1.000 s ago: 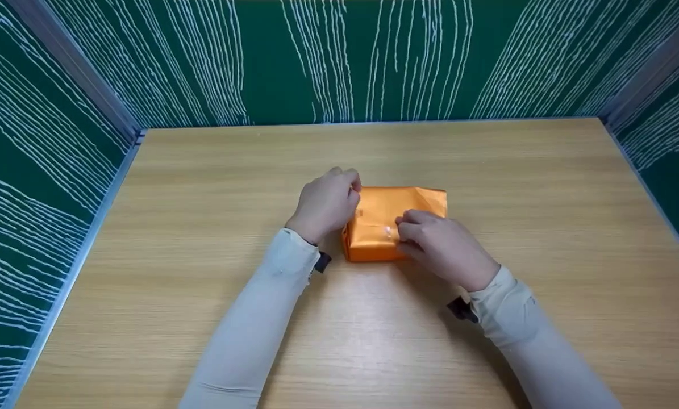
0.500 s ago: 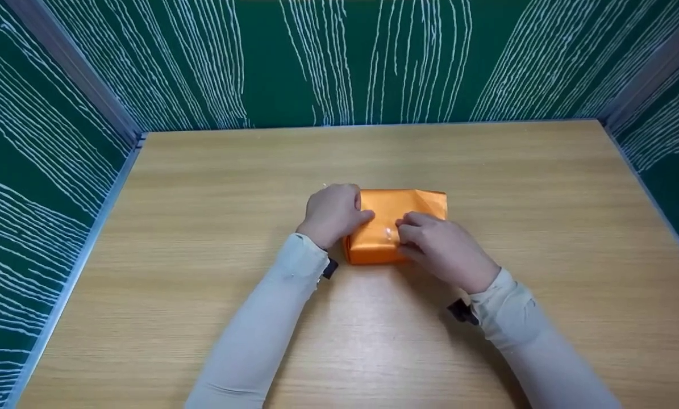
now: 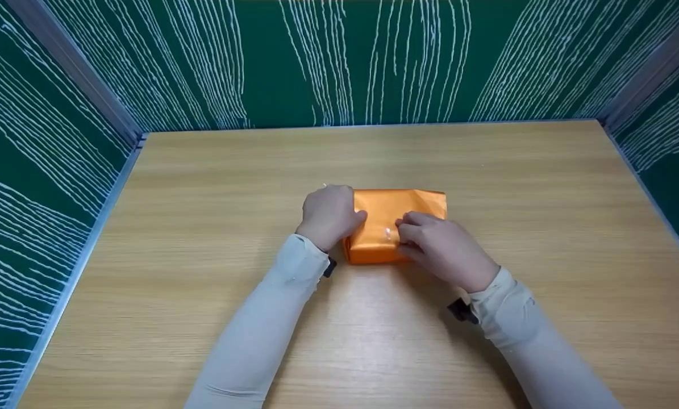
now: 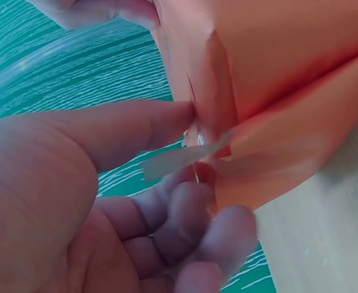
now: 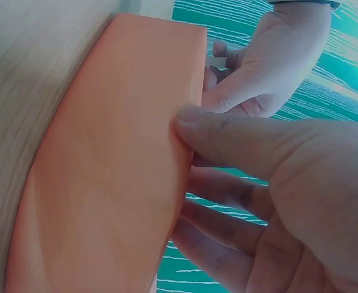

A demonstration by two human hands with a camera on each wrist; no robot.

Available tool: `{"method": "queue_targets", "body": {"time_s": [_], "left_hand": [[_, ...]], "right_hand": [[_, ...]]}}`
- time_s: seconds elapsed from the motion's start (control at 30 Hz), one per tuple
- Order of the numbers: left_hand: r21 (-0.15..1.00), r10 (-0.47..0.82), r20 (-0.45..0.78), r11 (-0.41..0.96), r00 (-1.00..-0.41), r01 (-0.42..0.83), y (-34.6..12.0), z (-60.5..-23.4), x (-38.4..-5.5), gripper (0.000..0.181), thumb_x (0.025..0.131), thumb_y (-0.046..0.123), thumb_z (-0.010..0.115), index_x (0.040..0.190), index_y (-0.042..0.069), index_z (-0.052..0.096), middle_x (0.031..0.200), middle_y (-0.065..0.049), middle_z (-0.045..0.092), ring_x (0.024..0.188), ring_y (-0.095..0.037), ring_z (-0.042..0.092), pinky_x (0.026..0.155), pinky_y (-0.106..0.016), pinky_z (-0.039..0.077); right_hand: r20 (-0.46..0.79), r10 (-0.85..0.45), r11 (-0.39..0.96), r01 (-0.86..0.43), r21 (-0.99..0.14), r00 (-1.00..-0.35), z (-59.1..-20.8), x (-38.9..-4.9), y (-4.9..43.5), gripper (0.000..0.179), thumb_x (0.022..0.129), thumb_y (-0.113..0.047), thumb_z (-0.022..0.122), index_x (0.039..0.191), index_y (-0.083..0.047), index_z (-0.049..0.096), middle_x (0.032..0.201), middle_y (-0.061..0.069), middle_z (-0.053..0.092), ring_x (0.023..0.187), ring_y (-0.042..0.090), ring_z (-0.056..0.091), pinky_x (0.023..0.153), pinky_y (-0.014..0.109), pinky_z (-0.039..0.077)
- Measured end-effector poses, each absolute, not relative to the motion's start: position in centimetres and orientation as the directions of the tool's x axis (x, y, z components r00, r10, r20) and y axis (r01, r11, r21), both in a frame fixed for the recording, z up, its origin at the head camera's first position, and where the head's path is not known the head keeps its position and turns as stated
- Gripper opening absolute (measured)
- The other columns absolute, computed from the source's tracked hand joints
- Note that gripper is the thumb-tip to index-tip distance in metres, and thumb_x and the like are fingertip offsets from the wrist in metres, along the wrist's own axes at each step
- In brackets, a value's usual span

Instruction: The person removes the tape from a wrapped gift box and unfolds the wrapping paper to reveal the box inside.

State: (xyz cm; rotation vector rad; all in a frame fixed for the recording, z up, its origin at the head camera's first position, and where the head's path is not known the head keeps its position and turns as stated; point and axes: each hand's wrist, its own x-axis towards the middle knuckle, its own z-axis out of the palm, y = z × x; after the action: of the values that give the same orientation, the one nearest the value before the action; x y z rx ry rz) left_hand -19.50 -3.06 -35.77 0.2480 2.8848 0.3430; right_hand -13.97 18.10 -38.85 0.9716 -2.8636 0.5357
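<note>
A box-shaped package wrapped in shiny orange paper point(image 3: 382, 204) lies on the table. My left hand point(image 3: 329, 216) is at its left end, the thumb on the top edge and the other fingers curled at the end face. Beside those fingers, in the left wrist view, a narrow pale strip of tape point(image 4: 179, 160) overlaps the folded paper flap point(image 4: 276, 140), its other end sticking out free. My right hand point(image 3: 444, 247) grips the near right side of the package; in the right wrist view its thumb point(image 5: 194, 116) presses one face while the fingers go round the edge.
The wooden table point(image 3: 339, 341) is bounded by green panels point(image 3: 271, 62) with white streaky lines at the back and both sides. A small black device point(image 3: 463, 311) sits at the right wrist, and another point(image 3: 330, 267) at the left.
From above the package's left corner, my left hand has come down nearer to me, its thumb now on the top edge. Lately it shifted slightly left. My right hand stays in place.
</note>
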Motion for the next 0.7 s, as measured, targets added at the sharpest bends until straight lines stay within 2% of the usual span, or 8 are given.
{"method": "queue_targets", "body": {"time_s": [0.27,0.4,0.53,0.7], "left_hand": [[0.272,0.222,-0.191,0.948,-0.956,0.166,-3.0,-36.0,-19.4,0.026,0.098,0.033,0.063,0.094,0.008,0.069,0.075,-0.002,0.056,0.069,-0.021,0.058,0.06,-0.03,0.041],[0.329,0.22,-0.211,0.933,-0.952,0.143,-3.2,-36.2,-19.4,0.025,0.098,0.032,0.063,0.1,0.008,0.068,0.072,-0.002,0.055,0.068,-0.022,0.059,0.063,-0.03,0.042],[0.405,0.217,-0.219,0.907,-0.951,0.113,-3.4,-36.2,-19.4,0.026,0.099,0.032,0.066,0.11,0.008,0.065,0.075,-0.003,0.058,0.07,-0.021,0.06,0.069,-0.029,0.046],[0.496,0.217,-0.222,0.864,-0.951,0.081,-4.0,-36.1,-19.4,0.018,0.099,0.027,0.068,0.101,0.011,0.062,0.076,-0.005,0.057,0.069,-0.02,0.061,0.064,-0.026,0.048]], "right_hand": [[0.165,-0.572,0.745,-0.593,-0.306,-0.804,-38.7,-14.1,18.0,0.017,0.086,-0.019,0.085,0.1,-0.012,0.077,0.105,0.006,0.067,0.087,0.022,0.063,0.084,0.039,0.06],[0.163,-0.576,0.743,-0.595,-0.306,-0.801,-38.8,-14.1,18.0,0.015,0.088,-0.02,0.084,0.098,-0.012,0.076,0.104,0.006,0.067,0.086,0.022,0.062,0.083,0.038,0.059],[0.151,-0.565,0.752,-0.581,-0.312,-0.811,-38.8,-14.1,18.0,0.018,0.088,-0.02,0.084,0.103,-0.012,0.077,0.105,0.005,0.067,0.087,0.022,0.063,0.085,0.038,0.059],[0.135,-0.551,0.764,-0.562,-0.317,-0.824,-38.6,-14.0,18.1,0.025,0.087,-0.02,0.084,0.11,-0.012,0.078,0.107,0.005,0.068,0.089,0.022,0.064,0.089,0.04,0.059]]}}
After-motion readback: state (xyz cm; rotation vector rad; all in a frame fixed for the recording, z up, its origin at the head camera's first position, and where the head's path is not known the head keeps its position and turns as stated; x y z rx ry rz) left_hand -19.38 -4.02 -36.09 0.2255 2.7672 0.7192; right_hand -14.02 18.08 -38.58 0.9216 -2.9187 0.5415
